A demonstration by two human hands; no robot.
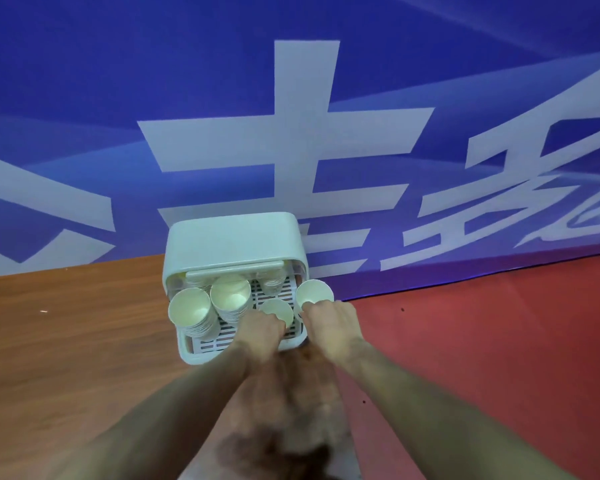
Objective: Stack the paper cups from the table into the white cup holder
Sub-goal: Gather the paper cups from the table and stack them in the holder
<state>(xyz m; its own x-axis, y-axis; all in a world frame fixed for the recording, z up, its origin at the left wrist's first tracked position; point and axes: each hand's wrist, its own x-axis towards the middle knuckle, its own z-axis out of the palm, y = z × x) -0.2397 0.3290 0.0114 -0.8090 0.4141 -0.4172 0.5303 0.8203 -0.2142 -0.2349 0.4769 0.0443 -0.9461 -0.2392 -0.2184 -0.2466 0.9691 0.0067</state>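
Observation:
The white cup holder [229, 237] stands on the wooden table with its slatted tray [219, 336] pulled out toward me. Two tall stacks of paper cups lean in the tray, one at the left [189, 311] and one in the middle [230, 296]. A shorter stack [273, 284] sits further back. My left hand [260, 329] grips a paper cup [276, 309] over the tray's right part. My right hand [329, 318] pinches the rim of another paper cup [314, 292] just past the tray's right edge.
The wooden table [66, 341] stretches to the left. A red floor [482, 341] lies to the right of the table's edge. A blue banner [291, 116] with large white characters stands right behind the holder.

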